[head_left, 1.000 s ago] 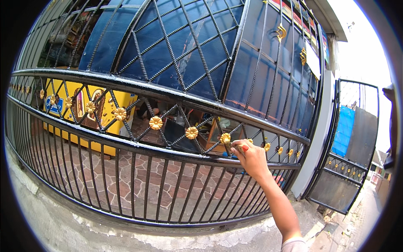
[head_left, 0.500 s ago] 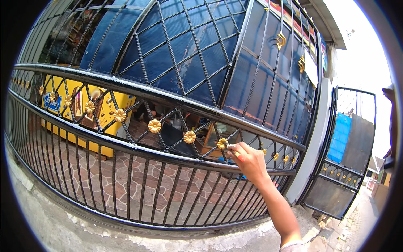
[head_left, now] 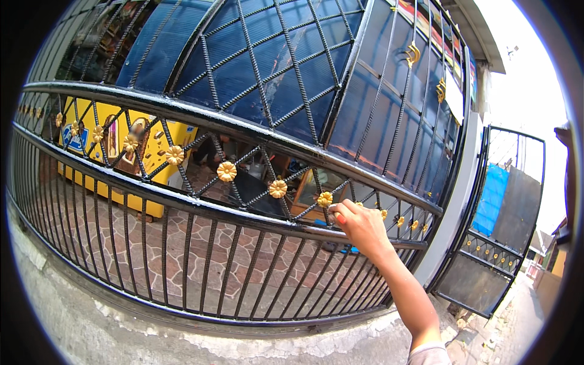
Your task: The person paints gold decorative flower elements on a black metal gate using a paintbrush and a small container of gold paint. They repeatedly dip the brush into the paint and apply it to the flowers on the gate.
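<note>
My right hand (head_left: 358,225) reaches up from the lower right to the black metal fence (head_left: 219,213), its fingers closed round a small paintbrush (head_left: 339,217) that is mostly hidden by them. The fingertips are just below a gold flower ornament (head_left: 325,199) on the diamond-patterned band between two rails. More gold flowers (head_left: 226,171) run along this band, the farther left ones looking paler. I cannot tell whether the bristles touch the metal. My left hand is out of view.
Behind the bars stand a yellow cabinet with pictures (head_left: 112,182), dark blue panels (head_left: 283,79) and a paved floor (head_left: 243,286). A concrete ledge (head_left: 182,334) runs beneath the fence. At right are a grey post (head_left: 452,201), an open gate (head_left: 496,275) and a narrow lane (head_left: 526,307).
My right hand has shifted slightly around the same flower and now sits a little below it, turned so less of the brush shows. The view has moved slightly.
</note>
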Tool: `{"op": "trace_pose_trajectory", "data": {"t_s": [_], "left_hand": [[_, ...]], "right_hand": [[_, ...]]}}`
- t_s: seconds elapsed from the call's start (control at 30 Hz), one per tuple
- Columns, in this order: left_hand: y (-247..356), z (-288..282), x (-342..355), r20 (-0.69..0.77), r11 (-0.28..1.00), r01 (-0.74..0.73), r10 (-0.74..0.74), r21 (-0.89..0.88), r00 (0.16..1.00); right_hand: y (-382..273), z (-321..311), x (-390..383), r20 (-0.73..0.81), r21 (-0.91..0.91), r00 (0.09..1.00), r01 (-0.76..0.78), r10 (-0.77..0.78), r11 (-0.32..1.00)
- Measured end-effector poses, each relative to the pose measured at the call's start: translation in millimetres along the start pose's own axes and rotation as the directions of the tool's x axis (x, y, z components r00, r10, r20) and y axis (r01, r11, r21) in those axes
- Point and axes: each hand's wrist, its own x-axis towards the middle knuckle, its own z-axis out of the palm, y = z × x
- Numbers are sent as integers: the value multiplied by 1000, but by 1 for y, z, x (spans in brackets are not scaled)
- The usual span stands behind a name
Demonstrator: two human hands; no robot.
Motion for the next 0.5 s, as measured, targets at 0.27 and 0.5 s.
{"op": "trace_pose_trajectory", "data": {"t_s": [0.27, 0.5], "left_hand": [[4, -3, -1, -14, 1000, -25, 25, -14, 1000], [3, 1, -1, -11, 998, -39, 39, 46, 999]], "right_hand": [[5, -7, -6, -74, 64, 993, -89, 93, 994], [25, 3, -3, 59, 608, 879, -407, 473, 681]]}}
